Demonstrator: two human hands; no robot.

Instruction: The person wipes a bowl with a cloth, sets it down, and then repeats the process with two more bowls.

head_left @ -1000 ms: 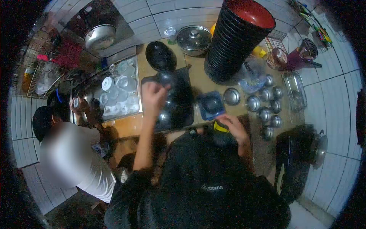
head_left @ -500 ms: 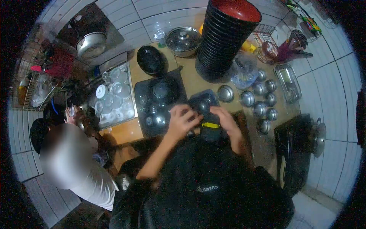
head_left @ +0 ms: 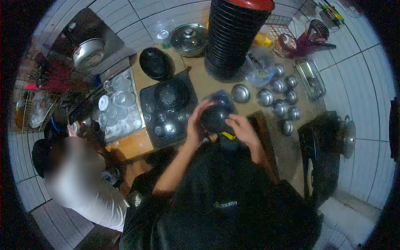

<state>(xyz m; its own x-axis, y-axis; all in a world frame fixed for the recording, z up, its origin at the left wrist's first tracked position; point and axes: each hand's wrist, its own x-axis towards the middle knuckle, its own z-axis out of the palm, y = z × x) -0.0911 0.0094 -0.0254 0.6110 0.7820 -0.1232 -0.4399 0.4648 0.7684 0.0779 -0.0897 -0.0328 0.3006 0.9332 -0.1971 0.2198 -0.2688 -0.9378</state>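
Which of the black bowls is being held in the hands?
The small black bowl held up between the left hand and right hand. The large black bowl rests untouched on the wooden counter.

Person seen from above. Black garment (head_left: 225, 196) covers torso, loose and creased, small pale printed logo at chest centre. Short sleeves; both forearms bare. Left hand (head_left: 195, 123) and right hand (head_left: 243, 130) bare, no gloves. Wrists too blurred to tell any watch or band.
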